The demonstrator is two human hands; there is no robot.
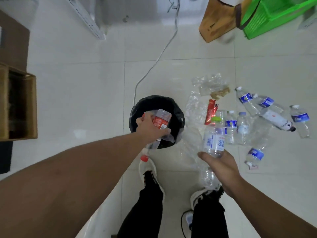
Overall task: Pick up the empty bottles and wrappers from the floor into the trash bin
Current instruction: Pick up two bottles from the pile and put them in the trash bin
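Now, bin [178, 117]: black, lined with a bag, it stands on the floor [85, 93] just in front of the feet.
Left hand [151, 128]: fingers wrapped around a red-label bottle [160, 121], held over the bin mouth, with the red cap toward the person.
Right hand [221, 166]: fingers closed under a green-cap bottle [214, 138] and, it seems, some crumpled clear plastic below the palm (I cannot tell exactly how they pinch it).
Rest of litter: several blue-label bottles [245, 97], a red wrapper [211, 111] and clear wrappers [211, 83] lie on the floor to the right of the bin.
Risk 1: the red-label bottle is long and tilted, so if released now its cap end can hit the rim and it falls outside.
Risk 2: the loose plastic in the right hand can slip out, because the grip is mostly on the bottle.
Risk 3: the cable [154, 66] beside the bin may catch a foot.
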